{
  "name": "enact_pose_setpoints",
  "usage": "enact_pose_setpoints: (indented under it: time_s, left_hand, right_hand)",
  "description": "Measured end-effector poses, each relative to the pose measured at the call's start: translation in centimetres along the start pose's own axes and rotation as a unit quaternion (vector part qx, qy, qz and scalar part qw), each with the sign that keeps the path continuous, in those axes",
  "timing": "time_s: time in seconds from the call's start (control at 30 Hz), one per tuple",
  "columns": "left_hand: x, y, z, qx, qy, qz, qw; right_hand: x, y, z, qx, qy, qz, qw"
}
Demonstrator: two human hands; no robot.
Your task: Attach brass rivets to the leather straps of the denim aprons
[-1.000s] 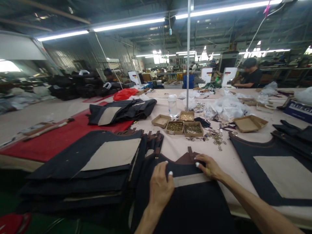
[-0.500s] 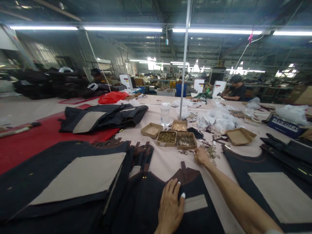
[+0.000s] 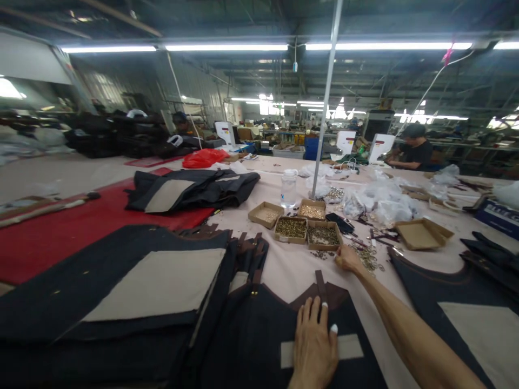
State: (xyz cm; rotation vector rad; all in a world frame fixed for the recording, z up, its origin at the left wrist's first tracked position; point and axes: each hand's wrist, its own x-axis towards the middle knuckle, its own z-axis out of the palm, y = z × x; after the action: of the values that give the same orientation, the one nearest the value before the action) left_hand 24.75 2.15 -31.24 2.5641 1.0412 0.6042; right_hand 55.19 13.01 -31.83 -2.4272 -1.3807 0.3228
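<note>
Head, left grip (image 3: pixel 315 346) flat on cloth (image 3: pixel 243 335), right grip (image 3: pixel 347 258) curled beside box (image 3: pixel 323 247), hold unclear

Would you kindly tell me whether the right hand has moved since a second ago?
Yes: the right hand moved forward, from the dark fabric panel toward the nearest cardboard box of fittings.

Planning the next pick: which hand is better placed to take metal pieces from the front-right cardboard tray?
Probably right: the right hand is beside the cardboard tray, while the left hand lies on the dark fabric piece, farther away.
</note>
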Motion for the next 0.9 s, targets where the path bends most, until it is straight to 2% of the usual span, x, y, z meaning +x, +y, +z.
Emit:
enact_pose_setpoints:
  time_s: [0.17,0.3,0.37,0.43,0.5,0.57,0.7,0.9]
  left_hand:
    - [-0.2,1.8,-1.2,-0.023,-0.011,-0.002,1.000]
    - [-0.1,2.6,-1.5,-0.030,-0.013,-0.006,0.999]
    - [-0.2,2.6,-1.5,-0.028,-0.016,-0.011,0.999]
    - [-0.3,2.5,-1.5,-0.027,-0.016,-0.013,0.999]
    - [-0.4,2.4,-1.4,-0.028,-0.013,-0.012,0.999]
    - [-0.4,2.4,-1.3,-0.030,-0.013,-0.010,0.999]
    - [-0.4,2.5,-1.4,-0.027,-0.015,-0.016,0.999]
    - [0.0,1.9,-1.2,-0.025,-0.010,-0.005,1.000]
  right_hand:
    - [-0.4,1.1,-1.0,-0.039,-0.042,-0.028,0.998]
    - [-1.3,0.8,-1.7,-0.076,-0.050,-0.037,0.995]
    - [-2.6,0.1,-2.0,-0.080,-0.049,-0.061,0.994]
    - [-4.8,-0.6,-2.3,-0.039,-0.060,-0.118,0.990]
    - [-7.3,-1.2,-2.1,0.030,-0.095,-0.181,0.978]
    - [-9.6,-1.6,-1.8,0.088,-0.142,-0.213,0.963]
    - [-12.0,-2.0,-1.0,0.133,-0.194,-0.205,0.950]
    - [-11.5,-2.9,-0.8,0.144,-0.159,-0.186,0.959]
